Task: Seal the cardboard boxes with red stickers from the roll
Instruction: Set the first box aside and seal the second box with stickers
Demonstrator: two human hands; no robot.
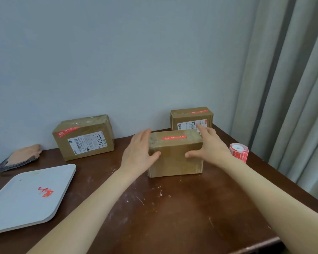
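Note:
Three cardboard boxes stand on the dark wooden table. The middle box [174, 158] has a red sticker [174, 138] across its top seam. My left hand [139, 153] clasps its left side and my right hand [208, 145] its right side, thumbs on the front face. The left box [84, 137] by the wall carries a red sticker and a shipping label. The back box [191, 118] also has a red sticker on top. The roll of red stickers [239, 152] stands to the right of my right wrist.
A white tray [26, 208] with red sticker scraps [46, 192] lies at the front left. A folded cloth [22, 156] sits at the far left by the wall. Grey curtains [292, 88] hang to the right, past the table [173, 217] edge.

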